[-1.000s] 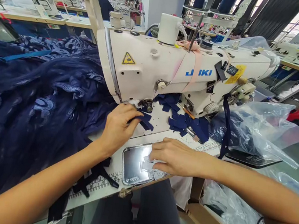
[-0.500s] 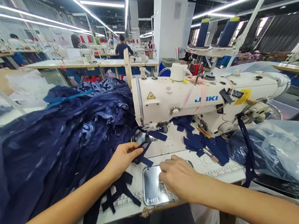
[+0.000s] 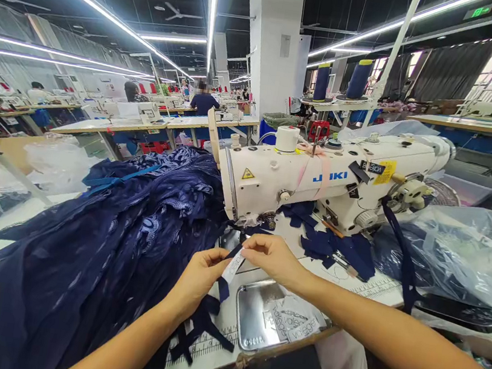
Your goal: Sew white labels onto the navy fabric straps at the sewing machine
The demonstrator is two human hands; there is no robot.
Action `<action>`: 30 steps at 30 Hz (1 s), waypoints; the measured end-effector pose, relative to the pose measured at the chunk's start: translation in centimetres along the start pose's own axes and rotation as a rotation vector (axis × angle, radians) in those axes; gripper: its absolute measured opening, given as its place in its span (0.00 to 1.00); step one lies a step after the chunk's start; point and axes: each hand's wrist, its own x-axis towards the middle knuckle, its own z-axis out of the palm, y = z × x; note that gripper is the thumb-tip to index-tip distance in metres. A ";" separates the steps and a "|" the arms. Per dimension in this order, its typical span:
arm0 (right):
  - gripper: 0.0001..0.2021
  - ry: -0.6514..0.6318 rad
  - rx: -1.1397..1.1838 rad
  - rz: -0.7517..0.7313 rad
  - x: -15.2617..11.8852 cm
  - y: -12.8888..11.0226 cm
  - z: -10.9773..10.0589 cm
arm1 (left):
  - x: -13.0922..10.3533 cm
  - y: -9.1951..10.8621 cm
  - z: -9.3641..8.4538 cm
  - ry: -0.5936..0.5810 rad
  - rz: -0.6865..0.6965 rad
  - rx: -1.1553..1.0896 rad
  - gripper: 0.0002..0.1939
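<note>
My left hand [image 3: 199,272] pinches a narrow navy fabric strip [image 3: 224,291] in front of the sewing machine's needle area. Against that strip lies a small white printed label [image 3: 233,266], whose upper end my right hand [image 3: 274,260] grips between thumb and finger. Both hands nearly touch. Below them a shiny metal tray [image 3: 250,313] holds several loose white labels [image 3: 295,323] at its right side. The white sewing machine [image 3: 265,178] stands just behind the hands; its needle is hard to make out.
A big heap of navy garments [image 3: 142,237] covers the left side. Navy scraps [image 3: 333,245] lie under the machine arm beside metal tweezers. More cut strips [image 3: 202,328] hang at the front edge. Plastic-wrapped goods [image 3: 460,251] sit at right. Another person [image 3: 204,102] works far behind.
My right hand has risen from the tray towards my left hand, bringing a white label to the navy strip. The labels in the tray now show. The view has shifted slightly.
</note>
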 end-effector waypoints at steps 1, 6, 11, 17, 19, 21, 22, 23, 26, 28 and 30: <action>0.04 0.009 -0.033 0.004 0.2 0.1 0.1 | 0.0 0.0 0.0 -0.015 0.003 -0.005 0.15; 0.04 0.060 -0.129 -0.022 0.6 0.4 0.4 | 0.1 0.0 0.2 0.007 0.004 -0.002 0.16; 0.04 0.063 -0.016 0.053 0.6 0.9 0.2 | 0.4 -0.3 0.7 0.062 -0.035 -0.036 0.14; 0.07 -0.018 0.088 0.129 0.7 1.7 -0.5 | 0.8 -0.8 0.3 0.032 -0.062 -0.040 0.13; 0.07 -0.033 0.103 0.112 0.7 1.9 -0.5 | 0.9 -0.8 0.1 0.023 -0.076 -0.046 0.14; 0.08 -0.041 0.112 0.107 0.7 1.9 -0.5 | 0.9 -0.8 0.0 0.007 -0.098 -0.049 0.14; 0.08 -0.040 0.112 0.107 0.6 1.9 -0.4 | 0.9 -0.7 0.0 -0.001 -0.106 -0.049 0.14; 0.08 -0.038 0.111 0.109 0.6 2.0 -0.3 | 0.9 -0.7 -0.1 -0.010 -0.111 -0.046 0.14; 0.08 -0.047 0.120 0.112 0.5 2.2 -0.1 | 1.0 -0.7 -0.2 -0.039 -0.129 -0.020 0.14; 0.08 -0.099 0.128 0.094 0.3 2.2 -0.3 | 1.2 -0.8 -0.5 -0.072 -0.150 0.022 0.14; 0.09 -0.179 0.099 0.082 0.0 2.0 -1.3 | 1.4 -0.8 -0.8 -0.111 -0.156 0.088 0.15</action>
